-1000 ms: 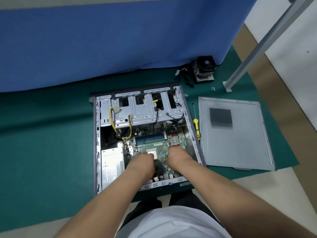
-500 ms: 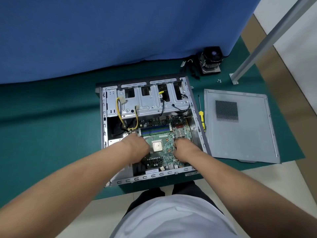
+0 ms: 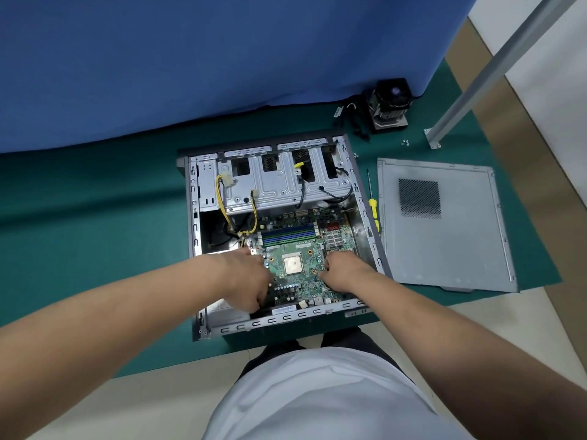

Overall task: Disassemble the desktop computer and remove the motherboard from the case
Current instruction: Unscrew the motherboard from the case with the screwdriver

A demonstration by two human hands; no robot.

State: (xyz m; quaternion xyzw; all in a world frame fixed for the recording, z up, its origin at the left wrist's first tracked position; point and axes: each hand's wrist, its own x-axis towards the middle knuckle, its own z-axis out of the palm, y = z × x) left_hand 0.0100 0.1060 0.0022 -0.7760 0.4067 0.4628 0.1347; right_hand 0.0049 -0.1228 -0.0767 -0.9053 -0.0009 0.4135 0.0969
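Fingertips of the left hand (image 3: pixel 244 277) vanish under the board (image 3: pixel 298 249); the right hand (image 3: pixel 341 269) curls its own out of sight. Screws (image 3: pixel 405 141) by the post are tiny specks. Both elbows run off-frame.

We see a green mat (image 3: pixel 95 236) under a blue cloth (image 3: pixel 222 58) | a yellow-handled screwdriver (image 3: pixel 372 204) just beside our grey side panel (image 3: pixel 460 242) | a cooler fan (image 3: pixel 389 104) near loose screws (image 3: pixel 405 142) | a metal post (image 3: pixel 495 65)

No text, label or number can be read anywhere.
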